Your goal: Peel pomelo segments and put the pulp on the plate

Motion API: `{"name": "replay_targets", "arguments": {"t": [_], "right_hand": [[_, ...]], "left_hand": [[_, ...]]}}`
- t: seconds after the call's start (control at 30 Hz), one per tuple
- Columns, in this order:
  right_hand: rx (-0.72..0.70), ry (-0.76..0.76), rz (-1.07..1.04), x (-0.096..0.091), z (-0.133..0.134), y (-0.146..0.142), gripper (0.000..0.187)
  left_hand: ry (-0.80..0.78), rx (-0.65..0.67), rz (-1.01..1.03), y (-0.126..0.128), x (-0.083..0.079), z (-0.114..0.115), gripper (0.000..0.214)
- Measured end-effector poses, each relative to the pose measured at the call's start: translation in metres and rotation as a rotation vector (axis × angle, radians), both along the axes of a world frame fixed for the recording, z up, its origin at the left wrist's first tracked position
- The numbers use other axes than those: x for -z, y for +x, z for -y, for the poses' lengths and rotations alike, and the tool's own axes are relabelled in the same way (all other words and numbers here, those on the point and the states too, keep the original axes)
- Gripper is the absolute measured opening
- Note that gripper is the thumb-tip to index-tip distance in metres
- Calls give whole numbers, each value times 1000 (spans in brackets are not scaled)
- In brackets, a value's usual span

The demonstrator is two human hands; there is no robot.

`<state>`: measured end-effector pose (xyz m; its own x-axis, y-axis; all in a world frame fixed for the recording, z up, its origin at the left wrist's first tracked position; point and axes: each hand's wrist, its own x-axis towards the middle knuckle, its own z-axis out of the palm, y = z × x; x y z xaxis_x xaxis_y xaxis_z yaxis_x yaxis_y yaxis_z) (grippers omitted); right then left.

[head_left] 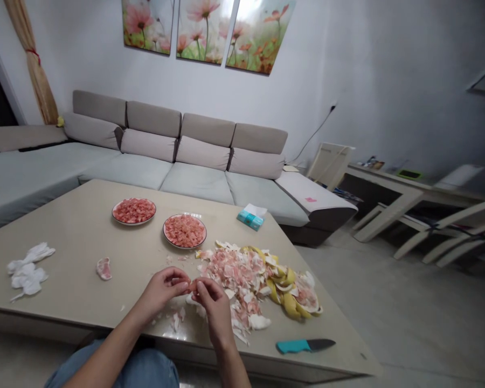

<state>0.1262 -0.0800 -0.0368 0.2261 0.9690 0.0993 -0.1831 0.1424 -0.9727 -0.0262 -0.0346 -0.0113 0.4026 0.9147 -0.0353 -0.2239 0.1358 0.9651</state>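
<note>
Near the front of the table, my left hand and my right hand meet at the fingertips, both pinching a small piece of pink pomelo flesh. Just right of my hands spreads a heap of pink and white pomelo membrane, with yellow-green pomelo peel on its right side. Beyond my hands stands a plate piled with pink pulp, and a second such plate is farther left. One unopened-out pomelo segment lies left of my left hand.
A knife with a turquoise handle lies near the right front edge of the table. Crumpled white tissues lie at the left, and a blue tissue pack at the far right. A grey sofa stands behind the table.
</note>
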Motion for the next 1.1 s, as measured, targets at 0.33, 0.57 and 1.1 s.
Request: {"name": "replay_targets", "arguments": {"t": [0.33, 0.57, 1.1], "right_hand": [[-3, -56, -317, 9, 0, -13, 32], [-62, -74, -269, 5, 3, -8, 27], [-158, -138, -733, 17, 3, 8, 26]], "left_hand": [[-74, -13, 81, 3, -1, 1, 35], [-27, -14, 60, 0, -1, 0, 30], [-131, 73, 78, -6, -8, 4, 30]]}}
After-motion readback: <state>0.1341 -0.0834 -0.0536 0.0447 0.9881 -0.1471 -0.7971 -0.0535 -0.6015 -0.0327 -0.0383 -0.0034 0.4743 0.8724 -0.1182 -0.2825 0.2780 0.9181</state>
